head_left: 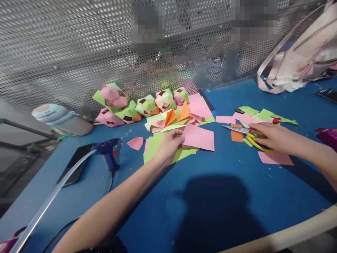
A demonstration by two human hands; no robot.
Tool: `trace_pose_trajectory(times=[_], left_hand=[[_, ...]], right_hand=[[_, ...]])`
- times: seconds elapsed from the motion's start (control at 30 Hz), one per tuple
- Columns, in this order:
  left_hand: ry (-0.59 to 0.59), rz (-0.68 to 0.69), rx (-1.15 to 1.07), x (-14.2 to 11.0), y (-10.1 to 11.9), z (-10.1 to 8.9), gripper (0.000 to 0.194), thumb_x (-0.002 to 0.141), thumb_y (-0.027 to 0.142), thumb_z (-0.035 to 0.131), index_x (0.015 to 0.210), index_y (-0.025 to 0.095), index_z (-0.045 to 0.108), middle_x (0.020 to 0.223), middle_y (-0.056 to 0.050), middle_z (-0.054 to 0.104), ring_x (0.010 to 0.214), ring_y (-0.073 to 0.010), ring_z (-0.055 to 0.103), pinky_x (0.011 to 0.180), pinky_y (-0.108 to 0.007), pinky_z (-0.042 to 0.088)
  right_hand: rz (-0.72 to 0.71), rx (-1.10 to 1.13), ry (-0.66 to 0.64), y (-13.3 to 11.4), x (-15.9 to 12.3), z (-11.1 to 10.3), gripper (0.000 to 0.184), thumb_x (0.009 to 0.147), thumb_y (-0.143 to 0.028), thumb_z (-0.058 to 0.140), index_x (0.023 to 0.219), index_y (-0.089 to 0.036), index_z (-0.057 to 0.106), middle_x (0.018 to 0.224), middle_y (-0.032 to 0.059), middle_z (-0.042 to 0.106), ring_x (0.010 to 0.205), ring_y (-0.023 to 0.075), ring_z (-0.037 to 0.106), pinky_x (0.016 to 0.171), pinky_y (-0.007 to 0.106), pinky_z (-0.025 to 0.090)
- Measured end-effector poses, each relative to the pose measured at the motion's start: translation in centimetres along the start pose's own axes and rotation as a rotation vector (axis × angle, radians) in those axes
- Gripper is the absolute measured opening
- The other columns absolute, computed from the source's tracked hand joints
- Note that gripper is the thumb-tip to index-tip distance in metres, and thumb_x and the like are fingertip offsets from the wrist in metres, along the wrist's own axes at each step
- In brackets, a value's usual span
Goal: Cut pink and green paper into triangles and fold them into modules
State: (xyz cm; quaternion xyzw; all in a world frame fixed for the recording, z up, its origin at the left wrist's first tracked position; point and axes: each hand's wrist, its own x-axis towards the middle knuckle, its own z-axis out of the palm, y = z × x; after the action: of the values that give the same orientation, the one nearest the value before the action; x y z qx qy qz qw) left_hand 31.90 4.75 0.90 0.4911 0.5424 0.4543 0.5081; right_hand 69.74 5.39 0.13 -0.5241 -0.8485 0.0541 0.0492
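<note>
My left hand (171, 144) pinches the left edge of a pink sheet of paper (200, 137), above green paper (155, 147) on the blue table. To the right, my right hand (265, 133) closes around the yellow handles of a pair of scissors (238, 129). Their blades point left across a small orange paper piece (237, 136). Green and pink scraps (249, 111) lie just behind that hand, and a pink rectangle (276, 158) lies in front of it. Part of the handles is hidden by my fingers.
A blue glue gun (109, 153) with a long clear stick lies at left beside a phone (76, 165). Folded paper shapes (147, 105) line the perforated metal panel (105, 42). A bottle (63, 119) stands back left; a pale bag (302, 52) sits back right.
</note>
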Motion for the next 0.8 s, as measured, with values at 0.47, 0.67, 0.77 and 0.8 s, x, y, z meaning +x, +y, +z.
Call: trace_pose_trajectory(times=[0.47, 0.67, 0.77, 0.8], left_hand=[[-0.169, -0.216, -0.274, -5.7, -1.1, 4.8, 0.023, 0.072, 0.015, 0.069, 0.088, 0.016, 0.054, 0.079, 0.003, 0.054, 0.065, -0.0070, 0.053, 0.062, -0.020, 0.049], [-0.173, 0.175, 0.219, -6.4, -2.2, 3.1, 0.022, 0.082, 0.014, 0.060, 0.103, 0.021, 0.061, 0.108, -0.007, 0.063, 0.096, -0.0185, 0.061, 0.082, -0.031, 0.049], [-0.339, 0.478, 0.510, -6.9, -2.4, 1.8, 0.024, 0.084, 0.010, 0.056, 0.101, 0.022, 0.069, 0.113, -0.010, 0.068, 0.108, -0.0237, 0.060, 0.097, -0.041, 0.044], [-0.392, 0.561, 0.593, -7.1, -2.6, 1.6, 0.026, 0.085, 0.010, 0.055, 0.103, 0.023, 0.069, 0.112, -0.009, 0.069, 0.109, -0.0248, 0.060, 0.097, -0.043, 0.044]], right_hand=[[-0.092, 0.442, 0.052, -11.6, 3.8, -1.1, 0.035, 0.085, -0.039, 0.059, 0.113, -0.019, 0.065, 0.111, 0.0057, 0.069, 0.098, 0.0231, 0.063, 0.084, 0.034, 0.048], [-0.019, 0.631, -0.061, -11.2, 3.5, 0.5, 0.016, 0.085, -0.027, 0.053, 0.084, -0.019, 0.067, 0.079, 0.0003, 0.068, 0.071, 0.0150, 0.060, 0.063, 0.026, 0.043], [-0.024, 0.642, -0.045, -10.6, 3.1, 1.1, 0.014, 0.084, -0.024, 0.052, 0.082, -0.019, 0.065, 0.078, -0.0003, 0.067, 0.070, 0.0145, 0.059, 0.063, 0.026, 0.042], [-0.029, 0.644, -0.038, -10.5, 3.1, 1.3, 0.013, 0.084, -0.023, 0.052, 0.081, -0.020, 0.064, 0.077, -0.0006, 0.066, 0.070, 0.0144, 0.058, 0.063, 0.026, 0.042]])
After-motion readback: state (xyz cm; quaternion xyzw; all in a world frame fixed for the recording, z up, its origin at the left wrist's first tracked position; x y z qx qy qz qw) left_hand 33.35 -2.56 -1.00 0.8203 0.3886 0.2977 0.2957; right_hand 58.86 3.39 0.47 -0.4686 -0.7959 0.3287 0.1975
